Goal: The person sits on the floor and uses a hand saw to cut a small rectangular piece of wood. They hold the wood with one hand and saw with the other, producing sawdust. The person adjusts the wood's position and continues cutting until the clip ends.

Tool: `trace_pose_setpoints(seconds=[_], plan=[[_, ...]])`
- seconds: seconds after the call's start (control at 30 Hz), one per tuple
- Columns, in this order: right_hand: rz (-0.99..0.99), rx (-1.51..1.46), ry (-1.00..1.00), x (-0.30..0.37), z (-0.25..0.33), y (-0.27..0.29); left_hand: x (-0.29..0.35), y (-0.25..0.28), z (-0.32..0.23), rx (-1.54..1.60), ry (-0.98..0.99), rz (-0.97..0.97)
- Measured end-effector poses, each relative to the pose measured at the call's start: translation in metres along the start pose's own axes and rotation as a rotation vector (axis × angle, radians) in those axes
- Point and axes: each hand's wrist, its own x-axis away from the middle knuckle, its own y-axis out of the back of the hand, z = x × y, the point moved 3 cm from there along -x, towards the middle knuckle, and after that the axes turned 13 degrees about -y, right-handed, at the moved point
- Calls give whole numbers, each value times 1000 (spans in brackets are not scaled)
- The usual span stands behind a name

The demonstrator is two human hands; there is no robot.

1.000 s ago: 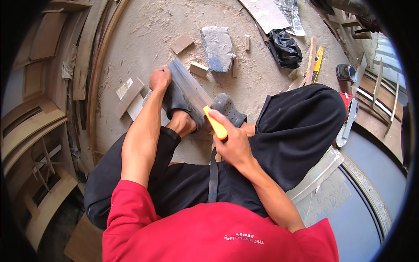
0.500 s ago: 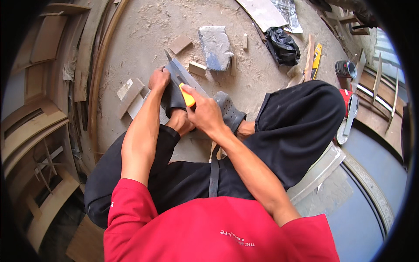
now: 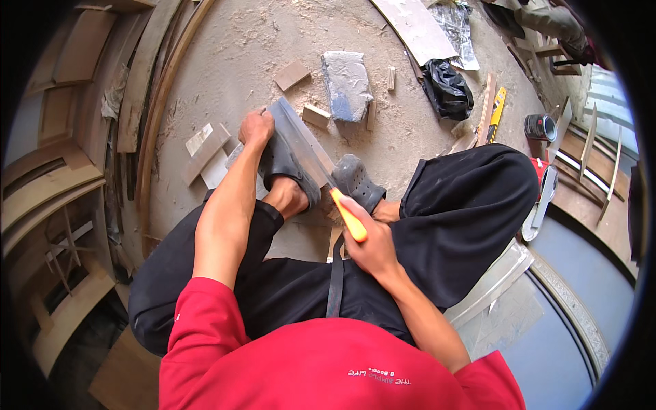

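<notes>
The saw (image 3: 318,165) had drawn back beside the left clog (image 3: 279,158), the right hand's (image 3: 372,242) grip closed round its handle (image 3: 350,217), sawing seemingly unfinished, cut depth hidden, the left hand's (image 3: 256,127) grip unclear.

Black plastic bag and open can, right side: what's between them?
Head view: a wooden strip and a long yellow-and-black item lie between the black bag and the can.
</notes>
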Motion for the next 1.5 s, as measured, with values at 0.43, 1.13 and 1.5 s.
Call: trace_pose_setpoints(seconds=[0.43,1.13,1.5], plan=[[35,-21,-133,-10,-8,-6,-3,1,-5,-13,23,-20],[56,122,-92,-53,-16,-41,-17,0,-7,-42,-27,-5],[-8,59,-107,-68,-32,-41,-8,-3,-8,41,-21,-29]])
